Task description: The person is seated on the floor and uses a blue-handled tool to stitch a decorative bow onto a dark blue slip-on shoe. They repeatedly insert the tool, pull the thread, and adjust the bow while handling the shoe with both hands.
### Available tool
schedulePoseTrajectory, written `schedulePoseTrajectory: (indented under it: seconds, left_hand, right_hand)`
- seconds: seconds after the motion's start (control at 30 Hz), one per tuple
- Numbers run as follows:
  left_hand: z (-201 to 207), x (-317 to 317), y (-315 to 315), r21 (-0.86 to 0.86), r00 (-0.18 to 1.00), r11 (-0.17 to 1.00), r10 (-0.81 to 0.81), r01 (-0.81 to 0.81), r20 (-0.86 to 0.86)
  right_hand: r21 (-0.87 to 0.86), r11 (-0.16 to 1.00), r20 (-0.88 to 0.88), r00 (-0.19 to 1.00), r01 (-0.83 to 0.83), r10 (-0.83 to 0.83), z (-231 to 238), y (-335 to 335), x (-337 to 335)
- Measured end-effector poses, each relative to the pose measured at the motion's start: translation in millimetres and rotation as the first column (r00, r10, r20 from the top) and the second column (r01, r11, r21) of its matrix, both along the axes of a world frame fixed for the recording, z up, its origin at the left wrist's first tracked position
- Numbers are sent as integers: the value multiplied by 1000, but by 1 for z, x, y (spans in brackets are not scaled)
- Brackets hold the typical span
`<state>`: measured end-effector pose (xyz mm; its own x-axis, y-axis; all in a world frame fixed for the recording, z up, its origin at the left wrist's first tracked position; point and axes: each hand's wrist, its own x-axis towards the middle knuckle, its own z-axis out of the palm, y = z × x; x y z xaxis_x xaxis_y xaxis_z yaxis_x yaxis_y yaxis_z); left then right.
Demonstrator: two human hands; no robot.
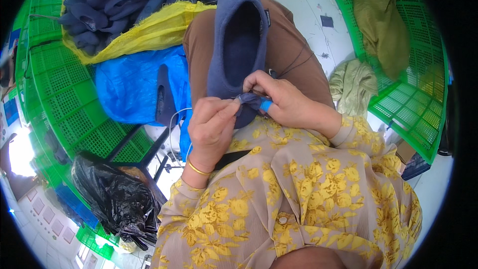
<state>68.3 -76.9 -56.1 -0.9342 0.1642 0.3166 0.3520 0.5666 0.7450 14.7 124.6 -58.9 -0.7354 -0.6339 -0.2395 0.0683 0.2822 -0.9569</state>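
A dark blue-grey slipper point(222, 35) lies on my lap, toe pointing away and its opening facing up. At its near end, a bunched dark blue piece of fabric point(249, 103) sits between my hands. My left hand point(211, 124), gold bangle at the wrist, is closed, thumb and fingertips pinching the fabric's left edge; anything small in that pinch is hidden. Curled over the same fabric from the right is my right hand point(289, 100), closed on it. A blue band point(266, 104) shows by its fingers. Whether the fabric joins the slipper, I cannot tell.
A yellow woven sack point(164, 17) full of dark slippers stands at the far left. Below it lie blue plastic sheeting point(124, 89) and a black plastic bag point(112, 194). Green crates point(69, 99) line the left; another green crate point(413, 114) with olive cloth point(381, 25) stands right.
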Motion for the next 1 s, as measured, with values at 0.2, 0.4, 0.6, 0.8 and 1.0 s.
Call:
schedulePoseTrajectory:
  seconds: [0.2, 0.4, 0.6, 0.8, 1.0]
  left_hand:
    - [-2, 3, 2, 5, 999, 1000, 10, -10, -31]
    - [-5, 3, 0, 8, 999, 1000, 30, -30, -34]
    - [-5, 9, 4, 132, 978, 974, 165, -181, 126]
    - [2, 0, 3, -15, 993, 998, 63, -62, 102]
    - [9, 0, 1, -166, 997, 986, -8, 20, 73]
  right_hand:
    - [-89, 993, 171, 981, -75, 90, 4, 1, -5]
    - [153, 987, -470, 882, 43, 34, 24, 2, -20]
    - [202, 971, -398, 895, -130, 203, 21, -11, -19]
    - [169, 986, -714, 689, 0, 123, 12, -7, -5]
    - [-366, 912, -157, 954, 184, -256, 67, -13, -6]
